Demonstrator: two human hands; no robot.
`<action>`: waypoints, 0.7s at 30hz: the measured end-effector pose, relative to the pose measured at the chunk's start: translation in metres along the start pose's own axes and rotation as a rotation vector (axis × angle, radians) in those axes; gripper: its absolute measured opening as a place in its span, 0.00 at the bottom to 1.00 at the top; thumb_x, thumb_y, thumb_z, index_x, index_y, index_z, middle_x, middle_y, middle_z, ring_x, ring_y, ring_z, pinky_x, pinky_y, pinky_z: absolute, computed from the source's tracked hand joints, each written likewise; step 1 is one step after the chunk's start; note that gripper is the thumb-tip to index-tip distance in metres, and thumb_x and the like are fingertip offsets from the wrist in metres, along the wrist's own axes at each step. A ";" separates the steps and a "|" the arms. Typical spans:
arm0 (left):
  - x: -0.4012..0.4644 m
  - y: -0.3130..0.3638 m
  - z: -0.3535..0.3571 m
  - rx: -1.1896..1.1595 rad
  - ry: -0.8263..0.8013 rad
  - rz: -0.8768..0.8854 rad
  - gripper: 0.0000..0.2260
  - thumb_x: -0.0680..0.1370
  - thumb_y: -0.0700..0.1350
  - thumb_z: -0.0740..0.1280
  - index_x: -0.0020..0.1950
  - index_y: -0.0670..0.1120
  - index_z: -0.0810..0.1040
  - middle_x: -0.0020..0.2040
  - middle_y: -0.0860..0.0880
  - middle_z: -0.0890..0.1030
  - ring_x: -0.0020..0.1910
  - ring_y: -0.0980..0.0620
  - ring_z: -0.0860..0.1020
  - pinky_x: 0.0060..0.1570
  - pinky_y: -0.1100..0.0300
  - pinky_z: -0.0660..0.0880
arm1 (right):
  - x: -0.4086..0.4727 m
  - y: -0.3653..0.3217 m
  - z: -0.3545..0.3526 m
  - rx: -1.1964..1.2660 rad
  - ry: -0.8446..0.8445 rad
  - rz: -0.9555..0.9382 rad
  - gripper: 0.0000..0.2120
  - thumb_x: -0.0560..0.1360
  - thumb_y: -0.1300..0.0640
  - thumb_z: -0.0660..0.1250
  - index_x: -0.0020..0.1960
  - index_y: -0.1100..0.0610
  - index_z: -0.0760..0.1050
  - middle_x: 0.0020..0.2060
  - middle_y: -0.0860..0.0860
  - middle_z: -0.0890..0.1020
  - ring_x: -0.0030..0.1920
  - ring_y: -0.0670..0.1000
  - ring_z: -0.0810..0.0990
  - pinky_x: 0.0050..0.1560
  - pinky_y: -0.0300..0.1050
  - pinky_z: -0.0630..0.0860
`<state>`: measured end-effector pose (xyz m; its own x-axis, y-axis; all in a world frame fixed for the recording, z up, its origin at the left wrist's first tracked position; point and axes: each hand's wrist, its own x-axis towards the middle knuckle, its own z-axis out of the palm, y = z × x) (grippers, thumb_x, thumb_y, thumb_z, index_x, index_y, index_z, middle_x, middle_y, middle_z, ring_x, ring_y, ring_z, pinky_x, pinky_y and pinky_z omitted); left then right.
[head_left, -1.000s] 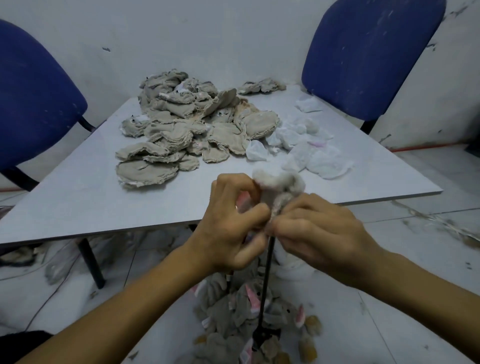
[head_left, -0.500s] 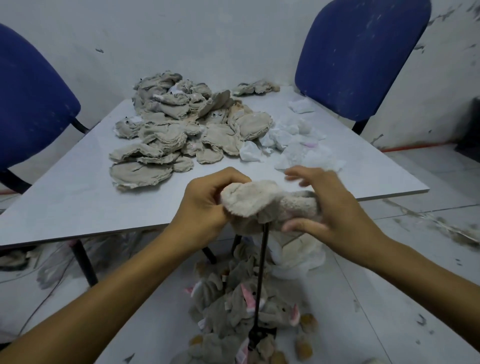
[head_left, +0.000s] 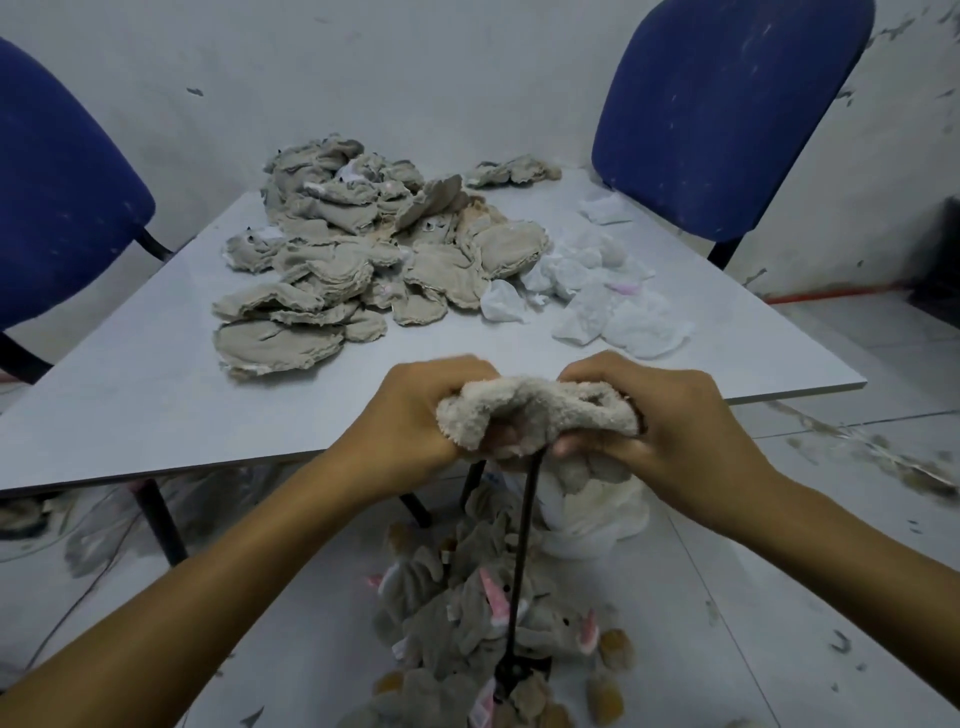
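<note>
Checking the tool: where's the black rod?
Head view, lower centre: the black rod stands among plush skins on the floor, its top under the plush piece held above.

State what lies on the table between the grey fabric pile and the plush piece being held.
Bare table only, seen in the head view, between grey fabric pile and plush piece.

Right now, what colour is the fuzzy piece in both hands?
The plush piece is light beige-grey, seen best in the head view.
</note>
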<state>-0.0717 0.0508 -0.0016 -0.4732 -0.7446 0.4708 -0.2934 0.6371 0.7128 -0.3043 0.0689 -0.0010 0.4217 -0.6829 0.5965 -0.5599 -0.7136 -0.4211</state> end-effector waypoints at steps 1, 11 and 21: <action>-0.002 -0.004 -0.001 0.049 -0.013 0.003 0.10 0.71 0.47 0.75 0.39 0.43 0.78 0.36 0.49 0.78 0.35 0.50 0.75 0.35 0.54 0.72 | 0.001 0.000 0.002 0.011 -0.058 0.031 0.17 0.69 0.42 0.74 0.49 0.54 0.79 0.39 0.41 0.81 0.40 0.39 0.76 0.39 0.34 0.69; -0.007 -0.013 -0.004 -0.077 -0.034 -0.028 0.09 0.72 0.41 0.73 0.35 0.47 0.75 0.33 0.54 0.74 0.33 0.58 0.73 0.33 0.61 0.69 | 0.009 -0.003 -0.006 0.015 -0.105 0.013 0.14 0.70 0.45 0.76 0.48 0.54 0.82 0.39 0.44 0.84 0.40 0.42 0.80 0.40 0.41 0.75; 0.012 0.023 -0.029 -0.093 -0.393 -0.266 0.35 0.65 0.62 0.74 0.71 0.65 0.69 0.65 0.60 0.75 0.67 0.59 0.72 0.65 0.54 0.70 | 0.005 -0.002 -0.002 0.011 -0.100 0.023 0.18 0.72 0.39 0.69 0.51 0.52 0.79 0.40 0.40 0.80 0.40 0.39 0.75 0.40 0.30 0.69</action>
<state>-0.0600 0.0511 0.0356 -0.6749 -0.7364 0.0466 -0.3799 0.4009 0.8336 -0.3027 0.0671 0.0047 0.4783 -0.7110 0.5155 -0.5629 -0.6988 -0.4414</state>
